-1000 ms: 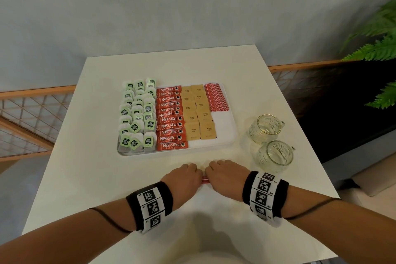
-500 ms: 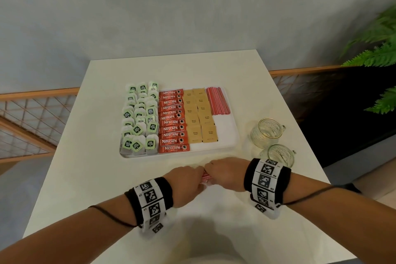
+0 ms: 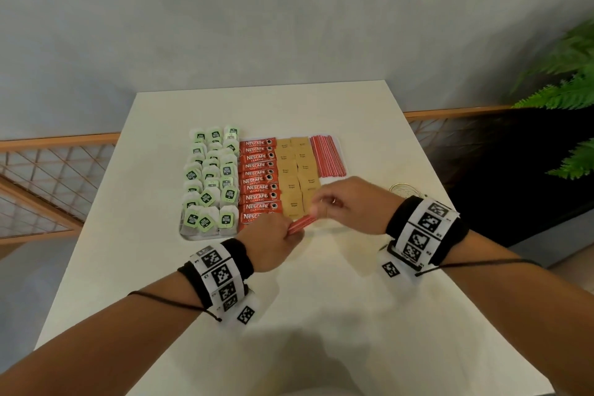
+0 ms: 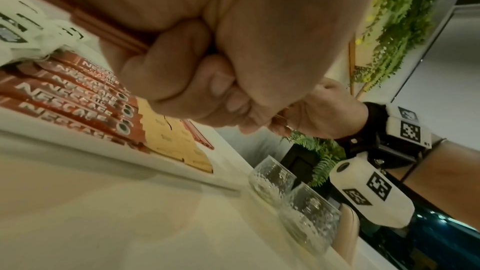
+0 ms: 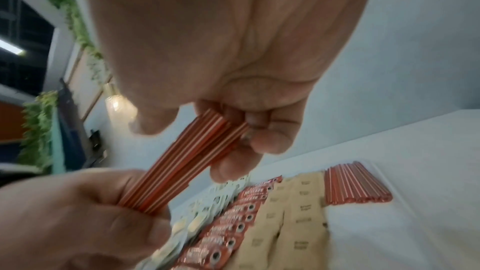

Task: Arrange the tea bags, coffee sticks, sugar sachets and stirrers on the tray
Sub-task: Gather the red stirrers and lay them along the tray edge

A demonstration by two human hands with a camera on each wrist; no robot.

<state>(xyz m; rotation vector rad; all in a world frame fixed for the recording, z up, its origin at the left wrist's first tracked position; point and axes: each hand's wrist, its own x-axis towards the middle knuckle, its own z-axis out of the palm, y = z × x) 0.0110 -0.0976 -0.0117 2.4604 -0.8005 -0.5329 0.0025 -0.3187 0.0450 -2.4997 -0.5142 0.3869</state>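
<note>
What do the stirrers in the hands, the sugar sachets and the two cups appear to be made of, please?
Stirrers: thin plastic, probably; red with pale stripes and a slight sheen.
Sugar sachets: matte brown paper, going by the flat kraft colour and printed text.
Cups: clear glass, seemingly; see-through with a dimpled surface, one showing a gold-looking rim from the head view.

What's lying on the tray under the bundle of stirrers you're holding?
Both hands, left hand and right hand, hold the bundle of stirrers above the tray near edge. Coffee sticks and sugar sachets show beneath; the hands hide the tray's near right corner.
</note>
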